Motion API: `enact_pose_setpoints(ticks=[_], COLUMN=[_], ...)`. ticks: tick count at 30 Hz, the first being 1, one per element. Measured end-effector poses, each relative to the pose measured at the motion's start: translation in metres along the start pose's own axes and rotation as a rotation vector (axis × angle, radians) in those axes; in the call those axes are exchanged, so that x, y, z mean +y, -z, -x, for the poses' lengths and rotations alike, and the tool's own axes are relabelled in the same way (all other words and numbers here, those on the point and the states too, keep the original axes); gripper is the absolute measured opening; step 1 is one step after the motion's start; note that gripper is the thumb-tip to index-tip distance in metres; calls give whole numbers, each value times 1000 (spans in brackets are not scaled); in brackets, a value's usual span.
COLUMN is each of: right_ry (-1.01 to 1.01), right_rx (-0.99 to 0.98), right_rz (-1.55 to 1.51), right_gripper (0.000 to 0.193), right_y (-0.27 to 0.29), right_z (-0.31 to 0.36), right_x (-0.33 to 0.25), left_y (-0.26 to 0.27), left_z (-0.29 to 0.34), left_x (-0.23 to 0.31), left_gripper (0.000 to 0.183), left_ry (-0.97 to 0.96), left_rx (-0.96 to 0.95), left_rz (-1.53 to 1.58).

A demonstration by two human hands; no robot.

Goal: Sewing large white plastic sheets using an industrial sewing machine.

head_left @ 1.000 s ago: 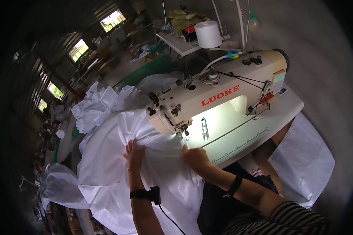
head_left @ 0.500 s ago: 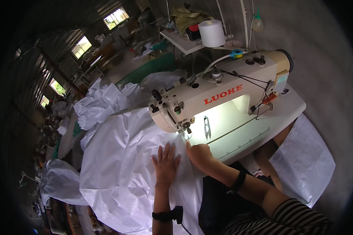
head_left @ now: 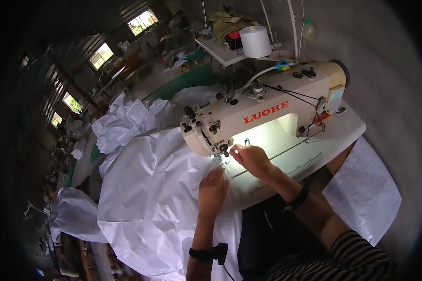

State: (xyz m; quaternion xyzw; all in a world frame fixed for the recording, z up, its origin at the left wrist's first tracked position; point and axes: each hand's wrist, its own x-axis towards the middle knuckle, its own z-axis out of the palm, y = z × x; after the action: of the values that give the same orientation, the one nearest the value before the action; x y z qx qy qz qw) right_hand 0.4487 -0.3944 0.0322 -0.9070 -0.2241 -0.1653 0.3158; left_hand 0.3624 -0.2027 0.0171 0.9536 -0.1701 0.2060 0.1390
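A large sheet of white, glossy fabric (head_left: 150, 187) lies in folds over the left of the bed of a sewing machine (head_left: 267, 110). My left hand (head_left: 213, 191) rests flat on this fabric, fingers stretched toward the presser foot (head_left: 219, 158). Just right of the needle area, my right hand (head_left: 252, 159) is raised over the lit bed with thumb and forefinger pinched together. What they grip, if anything, is too small to make out. Thread snips (head_left: 247, 141) lie behind my right hand, which hides most of them.
A white thread cone (head_left: 255, 42) stands behind the machine near a small side table (head_left: 225, 55). More bunched white fabric (head_left: 131, 119) lies at the far left. Another white piece (head_left: 363, 196) hangs at the right. Black cords (head_left: 305, 96) loop along the machine arm.
My right hand has lifted from the fabric's edge up beside the needle area, now covering most of the snips. My left hand has slid right and nearer the presser foot.
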Motion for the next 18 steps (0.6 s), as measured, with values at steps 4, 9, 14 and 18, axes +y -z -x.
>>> enact_pose_setpoints(ticks=[4,9,14,18], right_ry=[81,2,-14,130], right_rx=[-19,61,27,47], right_rz=[-72,-173,-156,71], right_gripper=[24,28,24,15], right_y=[9,6,9,9], right_z=[-10,-9,-9,-4], right_x=[7,3,2,27], left_y=[-15,-13,-12,-11], left_z=[9,8,15,16], left_x=[-1,4,9,9], left_gripper=[38,39,33,33], left_ry=[-10,8,9,11], left_rx=[12,7,33,32], left_rz=[-10,-6,38,45])
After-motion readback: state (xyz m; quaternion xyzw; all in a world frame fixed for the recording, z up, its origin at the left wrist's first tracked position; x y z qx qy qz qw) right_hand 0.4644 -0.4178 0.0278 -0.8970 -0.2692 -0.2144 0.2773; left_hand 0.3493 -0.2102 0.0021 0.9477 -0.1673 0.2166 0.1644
